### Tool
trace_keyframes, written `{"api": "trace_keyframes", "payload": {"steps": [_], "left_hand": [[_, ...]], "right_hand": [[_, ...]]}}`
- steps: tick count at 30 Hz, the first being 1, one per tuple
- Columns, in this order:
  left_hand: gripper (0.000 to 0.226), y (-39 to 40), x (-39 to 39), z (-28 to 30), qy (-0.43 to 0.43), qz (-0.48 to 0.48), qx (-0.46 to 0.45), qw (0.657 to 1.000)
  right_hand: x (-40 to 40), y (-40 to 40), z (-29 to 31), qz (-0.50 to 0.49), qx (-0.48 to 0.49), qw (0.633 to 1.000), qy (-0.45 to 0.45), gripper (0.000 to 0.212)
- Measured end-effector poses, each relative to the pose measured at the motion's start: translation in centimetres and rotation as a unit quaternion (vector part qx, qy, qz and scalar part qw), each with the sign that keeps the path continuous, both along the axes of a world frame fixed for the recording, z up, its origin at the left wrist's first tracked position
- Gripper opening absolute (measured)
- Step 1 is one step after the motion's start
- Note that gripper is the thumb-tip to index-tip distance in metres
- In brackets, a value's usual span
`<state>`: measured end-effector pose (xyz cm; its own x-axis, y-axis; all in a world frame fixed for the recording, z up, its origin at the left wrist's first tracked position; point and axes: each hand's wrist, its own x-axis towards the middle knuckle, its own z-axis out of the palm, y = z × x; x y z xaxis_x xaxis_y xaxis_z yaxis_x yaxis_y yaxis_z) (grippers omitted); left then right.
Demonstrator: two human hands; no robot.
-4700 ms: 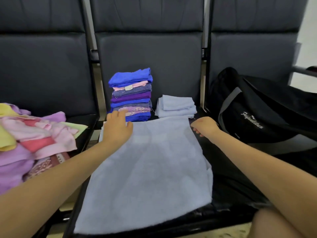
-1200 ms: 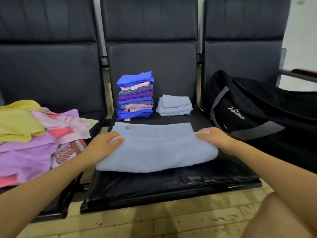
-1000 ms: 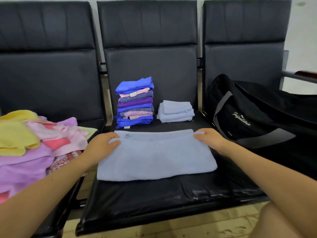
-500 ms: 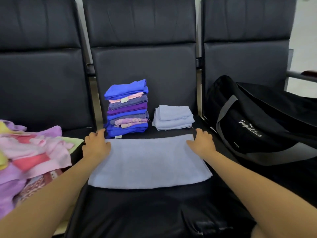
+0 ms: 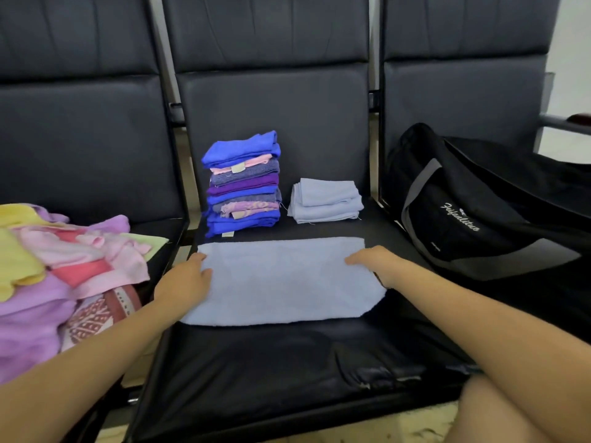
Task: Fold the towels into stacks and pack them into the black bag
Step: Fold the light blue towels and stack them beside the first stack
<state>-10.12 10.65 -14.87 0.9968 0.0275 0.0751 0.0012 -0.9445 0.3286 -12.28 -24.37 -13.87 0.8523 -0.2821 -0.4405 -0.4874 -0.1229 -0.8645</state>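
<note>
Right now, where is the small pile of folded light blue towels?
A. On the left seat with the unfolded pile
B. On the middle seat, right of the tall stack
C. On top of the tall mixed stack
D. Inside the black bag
B: the light blue pile sits on the middle seat, just right of the tall stack, apart from the black bag.

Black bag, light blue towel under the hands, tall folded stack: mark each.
black bag point(image 5: 463, 219): head view, side panel by the lettering.
light blue towel point(image 5: 281, 279): head view, centre of top layer.
tall folded stack point(image 5: 244, 183): head view, front edge, midway up.

A pale blue towel point(image 5: 281, 279) lies folded flat, apparently doubled, beside the black bag point(image 5: 473, 212).
</note>
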Motion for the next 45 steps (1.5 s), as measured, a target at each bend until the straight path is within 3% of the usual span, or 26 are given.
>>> {"api": "trace_keyframes", "payload": {"steps": [2,4,8,12,16,20,26,30,33,39,45], "left_hand": [[0.045,-0.1,-0.8,0.0,-0.006,-0.023,-0.015,1.0],[0.046,-0.3,-1.6,0.1,-0.008,-0.047,-0.034,0.998],[0.055,-0.9,-2.5,0.3,-0.001,-0.056,-0.036,0.998],[0.054,-2.3,-3.1,0.7,-0.026,-0.023,-0.035,0.999],[0.044,-3.3,-3.0,1.0,-0.094,-0.059,-0.048,0.993],[0.036,-4.3,-2.3,0.9,-0.04,-0.058,-0.081,0.994],[0.045,-7.1,-1.5,0.2,0.052,-0.051,-0.08,0.994],[0.048,-8.5,-0.9,-0.4,0.072,-0.073,-0.121,0.987],[0.049,-9.2,-1.0,-1.1,0.069,-0.113,-0.159,0.978],[0.041,-10.5,-1.0,-1.5,0.053,-0.134,-0.233,0.962],[0.045,-9.4,-1.1,-1.6,0.016,-0.147,-0.049,0.988]], "right_hand": [[-0.6,-0.3,0.7,-0.034,0.099,0.994,0.025,0.046],[-0.9,-0.5,1.1,-0.035,0.129,0.99,0.041,0.04],[-0.9,1.2,2.2,0.007,0.119,0.993,0.0,0.014],[-0.2,5.2,3.6,0.021,0.106,0.99,-0.089,0.017],[-1.1,9.5,4.3,0.176,0.042,0.977,-0.11,0.011],[-1.2,10.6,3.3,0.285,0.031,0.954,-0.085,0.025],[0.3,6.9,-0.1,0.2,-0.21,0.949,-0.122,0.018],[-0.5,6.5,-2.3,0.186,-0.089,0.978,-0.037,0.035],[-0.8,7.1,-3.3,0.167,0.008,0.985,-0.033,0.046],[-0.6,6.0,-2.1,0.068,0.046,0.994,-0.068,0.037],[-0.9,4.2,1.9,0.033,0.045,0.995,-0.081,0.021]]}}
